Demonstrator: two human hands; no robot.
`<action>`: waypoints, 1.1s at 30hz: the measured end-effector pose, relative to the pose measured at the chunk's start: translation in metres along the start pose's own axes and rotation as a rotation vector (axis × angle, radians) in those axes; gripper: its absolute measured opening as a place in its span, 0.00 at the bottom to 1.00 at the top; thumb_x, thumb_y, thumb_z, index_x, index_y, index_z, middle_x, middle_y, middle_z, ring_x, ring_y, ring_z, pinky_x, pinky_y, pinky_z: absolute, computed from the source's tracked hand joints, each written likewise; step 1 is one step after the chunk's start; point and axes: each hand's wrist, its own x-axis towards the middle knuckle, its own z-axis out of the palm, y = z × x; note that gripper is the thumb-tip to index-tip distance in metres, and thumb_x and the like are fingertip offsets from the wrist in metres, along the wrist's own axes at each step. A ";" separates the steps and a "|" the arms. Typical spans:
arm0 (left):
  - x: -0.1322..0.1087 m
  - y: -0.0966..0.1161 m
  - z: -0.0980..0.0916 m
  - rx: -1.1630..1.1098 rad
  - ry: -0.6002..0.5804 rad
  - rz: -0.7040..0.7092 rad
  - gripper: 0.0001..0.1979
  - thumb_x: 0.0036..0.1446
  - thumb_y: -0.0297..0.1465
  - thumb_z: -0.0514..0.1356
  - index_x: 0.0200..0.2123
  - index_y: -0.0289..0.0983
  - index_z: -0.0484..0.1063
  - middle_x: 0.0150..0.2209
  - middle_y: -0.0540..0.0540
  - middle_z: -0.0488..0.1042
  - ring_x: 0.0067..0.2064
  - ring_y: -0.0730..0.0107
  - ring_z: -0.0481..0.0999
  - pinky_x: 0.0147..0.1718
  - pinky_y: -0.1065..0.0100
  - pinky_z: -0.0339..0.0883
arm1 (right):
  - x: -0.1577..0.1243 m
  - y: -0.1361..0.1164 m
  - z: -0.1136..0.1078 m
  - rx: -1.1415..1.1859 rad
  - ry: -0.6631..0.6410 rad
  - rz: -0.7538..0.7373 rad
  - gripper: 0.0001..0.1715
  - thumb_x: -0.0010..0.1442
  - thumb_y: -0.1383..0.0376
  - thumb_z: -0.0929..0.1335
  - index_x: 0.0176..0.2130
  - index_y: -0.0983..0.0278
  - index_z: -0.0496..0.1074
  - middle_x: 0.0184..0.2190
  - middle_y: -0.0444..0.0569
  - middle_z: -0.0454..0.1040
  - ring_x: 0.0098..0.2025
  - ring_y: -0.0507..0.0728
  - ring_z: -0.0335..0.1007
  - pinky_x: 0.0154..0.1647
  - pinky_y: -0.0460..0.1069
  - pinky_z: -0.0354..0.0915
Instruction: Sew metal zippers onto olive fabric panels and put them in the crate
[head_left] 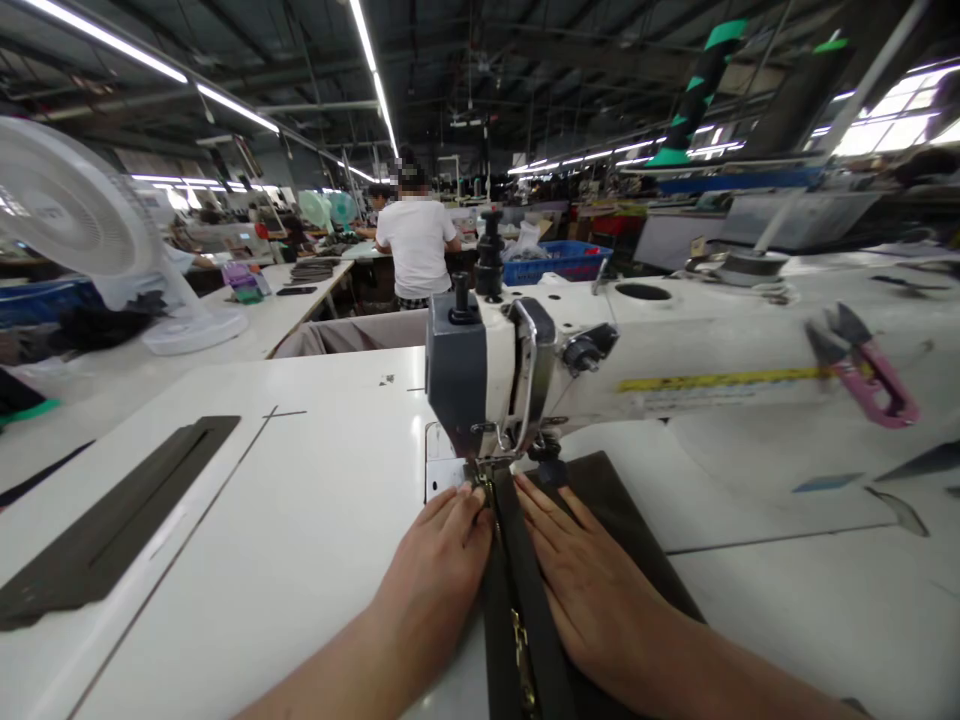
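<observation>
A strip of dark olive fabric [544, 640] with a gold-toothed zipper [519, 640] runs from the front edge up under the presser foot of a white and grey sewing machine [456, 365]. Left of the zipper, my left hand [442, 555] has its fingers bent and pressed together on the fabric's edge, close to the needle area. My right hand [581, 570] lies flat on the right side, fingers stretched toward the foot. A wider dark fabric panel [611, 490] spreads beneath it. The needle tip is too small to make out.
Another dark fabric piece [127, 510] with a slit lies on the table at left. Pink-handled thread snips [877, 385] rest against the machine arm. A white fan [75, 200] stands at left. Farther back are a person in a white shirt [416, 245] and a blue crate [555, 265].
</observation>
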 end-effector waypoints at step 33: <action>0.001 -0.004 0.008 0.055 0.019 0.001 0.08 0.58 0.20 0.51 0.36 0.31 0.69 0.36 0.40 0.71 0.40 0.62 0.73 0.39 0.61 0.73 | 0.002 0.002 0.002 0.068 0.079 0.015 0.30 0.60 0.71 0.58 0.61 0.69 0.50 0.59 0.57 0.55 0.63 0.60 0.44 0.60 0.62 0.48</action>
